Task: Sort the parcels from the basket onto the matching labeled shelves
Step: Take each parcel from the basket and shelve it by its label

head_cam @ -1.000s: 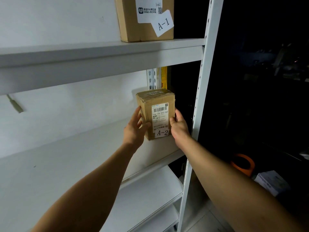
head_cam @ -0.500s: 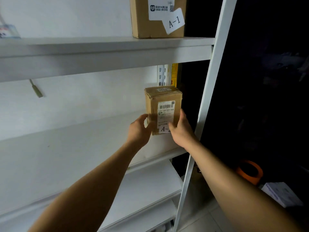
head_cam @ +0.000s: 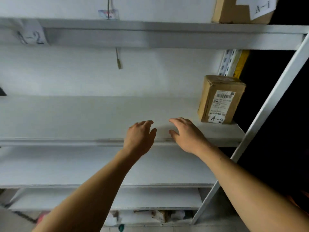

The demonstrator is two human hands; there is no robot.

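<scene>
Parcel [head_cam: 219, 99] marked A-2 stood upright on white shelf [head_cam: 93, 118] at 2 o'clock, by rack post. Left hand [head_cam: 139, 137] and right hand [head_cam: 187, 134] empty, fingers relaxed, over shelf front edge. Room beyond rack was dark.

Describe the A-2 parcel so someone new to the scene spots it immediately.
Find the white shelving unit and its slanted right upright. On the shelf board just beyond both open hands, at the far right end, stands a small upright brown box, the A-2 parcel. Its barcode label and handwritten "A-2" tag distinguish it from the A-1 box one shelf higher.
</scene>
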